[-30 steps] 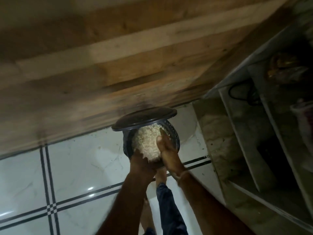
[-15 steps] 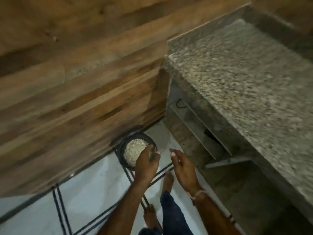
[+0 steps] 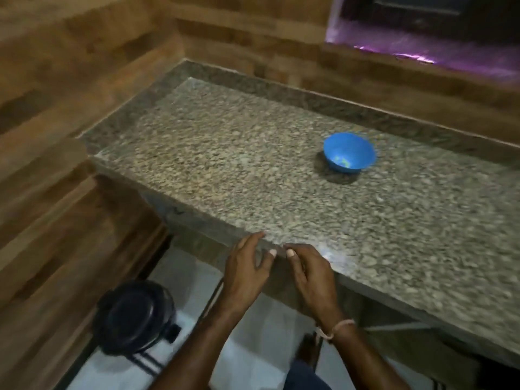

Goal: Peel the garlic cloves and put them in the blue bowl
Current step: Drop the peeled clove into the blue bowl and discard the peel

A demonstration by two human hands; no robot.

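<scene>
A blue bowl stands on the speckled granite counter, toward its far right, with a few pale bits inside. My left hand and my right hand hover side by side just in front of the counter's near edge, fingers loosely spread and empty. On the floor at lower left stands a black bin with its lid down. No loose garlic cloves show on the counter.
Wood-panelled walls close in the left and back. A window ledge with purple light lies at the top right. White floor tiles with dark lines run below, where my foot stands.
The view has swung up from the floor to the counter. My hands left the bin full of pale peels and rose to the counter edge. The bin's lid is down now.
</scene>
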